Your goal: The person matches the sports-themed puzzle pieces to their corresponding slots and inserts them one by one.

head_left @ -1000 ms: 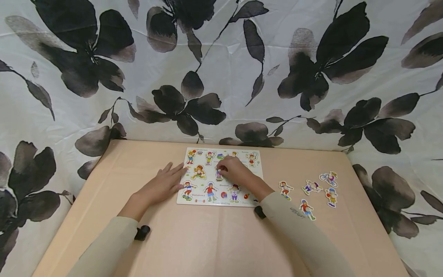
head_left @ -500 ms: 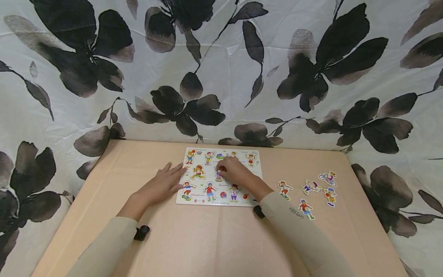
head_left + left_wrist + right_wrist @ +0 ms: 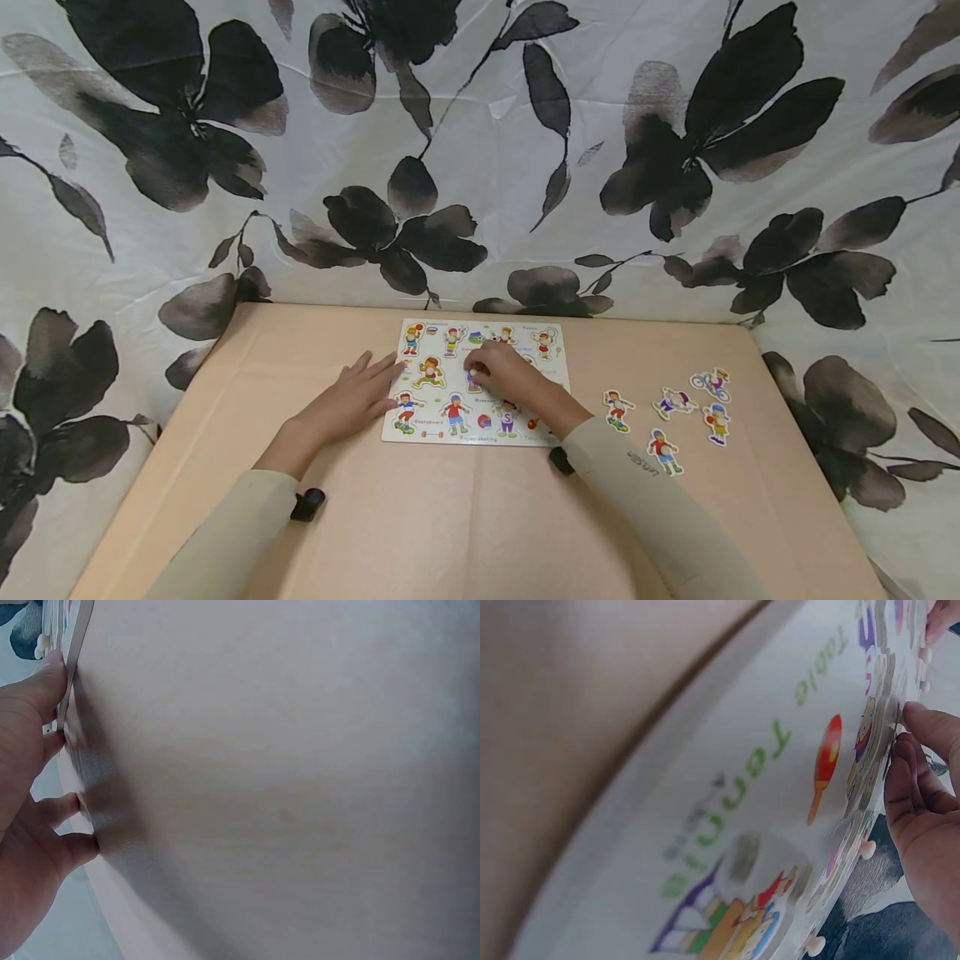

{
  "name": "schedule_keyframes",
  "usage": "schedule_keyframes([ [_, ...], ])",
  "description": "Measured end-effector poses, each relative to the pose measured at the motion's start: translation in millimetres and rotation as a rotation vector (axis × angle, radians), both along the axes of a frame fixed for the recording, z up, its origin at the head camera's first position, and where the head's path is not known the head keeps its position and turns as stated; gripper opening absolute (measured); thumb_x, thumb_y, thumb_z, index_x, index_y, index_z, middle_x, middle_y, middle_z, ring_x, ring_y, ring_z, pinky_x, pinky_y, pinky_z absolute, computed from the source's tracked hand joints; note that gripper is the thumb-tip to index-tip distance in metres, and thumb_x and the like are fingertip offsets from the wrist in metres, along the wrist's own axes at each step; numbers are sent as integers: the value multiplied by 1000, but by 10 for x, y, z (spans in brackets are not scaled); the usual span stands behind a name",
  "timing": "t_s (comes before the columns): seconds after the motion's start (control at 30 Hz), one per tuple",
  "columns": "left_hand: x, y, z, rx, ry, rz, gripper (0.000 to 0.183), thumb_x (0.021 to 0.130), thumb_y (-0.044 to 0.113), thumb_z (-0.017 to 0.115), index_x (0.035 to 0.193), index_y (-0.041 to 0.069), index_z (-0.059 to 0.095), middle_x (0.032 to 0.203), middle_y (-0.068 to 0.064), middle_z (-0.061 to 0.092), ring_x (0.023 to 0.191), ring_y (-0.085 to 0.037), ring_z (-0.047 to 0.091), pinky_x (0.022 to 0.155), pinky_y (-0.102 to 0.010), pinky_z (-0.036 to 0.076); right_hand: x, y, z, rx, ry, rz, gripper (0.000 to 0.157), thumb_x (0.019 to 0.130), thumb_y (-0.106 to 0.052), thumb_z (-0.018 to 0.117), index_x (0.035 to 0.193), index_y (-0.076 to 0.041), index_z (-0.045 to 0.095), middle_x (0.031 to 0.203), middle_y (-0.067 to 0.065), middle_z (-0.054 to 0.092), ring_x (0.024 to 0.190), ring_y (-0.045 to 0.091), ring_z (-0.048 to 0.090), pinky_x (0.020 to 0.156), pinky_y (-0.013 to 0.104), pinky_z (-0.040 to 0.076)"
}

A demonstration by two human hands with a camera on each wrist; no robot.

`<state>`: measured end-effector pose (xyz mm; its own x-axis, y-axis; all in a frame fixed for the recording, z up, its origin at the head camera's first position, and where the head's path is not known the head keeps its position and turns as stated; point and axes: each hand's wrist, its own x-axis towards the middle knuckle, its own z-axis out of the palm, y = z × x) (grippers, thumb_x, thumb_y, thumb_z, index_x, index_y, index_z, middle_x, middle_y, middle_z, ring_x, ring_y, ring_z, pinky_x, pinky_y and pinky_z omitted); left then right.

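Note:
A white picture puzzle board (image 3: 442, 430) with printed sports figures lies on the table. My left hand (image 3: 362, 392) rests at the board's left edge with spread fingers. In the left wrist view, the thumb and a finger of that hand (image 3: 30, 712) touch the board's edge (image 3: 77, 637), and other fingertips reach the tabletop. Over the middle of the board, my right hand (image 3: 504, 372) pinches a small figure puzzle piece (image 3: 473, 383), mostly covered by the fingers. From the right wrist view, the thumb and curled fingers of this hand (image 3: 926, 772) meet close above the board.
Several loose figure pieces lie right of the board, among them a cyclist piece (image 3: 711, 384) and a red-shirted piece (image 3: 664, 452). Small pegs, such as one light peg (image 3: 815, 946), stick up from the board's pieces. A flowered cloth (image 3: 525, 167) hangs behind the table (image 3: 420, 517).
My right hand has shifted very slightly left over the same piece. The left hand stays at the board's edge, and the loose pieces lie as before.

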<state>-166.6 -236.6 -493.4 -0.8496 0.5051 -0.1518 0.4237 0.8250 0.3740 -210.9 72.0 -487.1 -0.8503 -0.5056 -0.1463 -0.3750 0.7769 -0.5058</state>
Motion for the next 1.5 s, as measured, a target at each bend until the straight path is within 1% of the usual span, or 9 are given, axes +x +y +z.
schedule_keyframes([
  [0.27,4,-5,-7,2,0,5,68,105,42,59,163,17,34,172,-10,24,156,-52,14,118,-76,19,74,296,146,-124,29,-61,23,99,-16,69,121,-12,73,106,0,65,94,14,58,86,31,54],
  [0.4,10,-17,-6,6,-2,8,68,105,41,59,163,16,34,172,-10,24,156,-52,13,119,-76,18,118,562,192,-142,74,-122,23,99,-17,71,121,-12,74,105,-1,66,93,14,60,84,31,55],
  [0.7,30,-30,8,15,-2,4,67,105,38,59,162,13,36,172,-11,25,155,-53,14,117,-78,18,319,1268,245,-206,146,-273,28,96,-13,75,123,-7,72,106,6,68,93,20,63,82,36,57],
  [0.87,53,-27,-6,30,0,-7,66,105,37,59,161,12,36,171,-11,26,155,-54,14,117,-79,19,463,1748,150,-174,182,-347,32,97,-16,73,127,-5,68,105,7,67,94,22,63,82,39,58],
  [1.07,74,-22,-13,35,2,-2,65,105,38,60,161,13,37,171,-11,26,155,-53,15,117,-78,19,651,2357,10,-107,237,-437,33,99,-20,72,126,-3,67,104,8,66,93,23,64,80,31,56],
  [1.2,82,-20,-24,29,-3,-5,66,105,38,59,162,14,36,172,-10,25,155,-53,14,117,-78,19,781,2692,34,-73,296,-500,33,98,-19,73,124,0,67,104,14,65,92,29,65,75,25,53],
  [1.33,80,-17,-30,22,-2,-6,66,105,38,59,162,15,36,172,-9,25,156,-53,14,118,-77,19,873,2957,80,-33,298,-593,36,99,-21,71,127,1,65,110,19,63,95,33,64,71,16,48],
  [1.43,76,-11,-20,17,3,-8,65,105,38,58,162,14,35,172,-10,25,156,-53,14,118,-77,19,894,3113,77,-4,254,-654,38,101,-23,69,129,2,63,114,22,59,99,36,61,78,28,56],
  [1.5,77,-4,-7,15,5,-10,65,106,38,58,162,14,36,171,-10,25,155,-53,15,117,-78,20,891,3200,60,15,209,-692,40,102,-25,67,130,4,61,115,24,57,101,38,59,81,44,57],
])
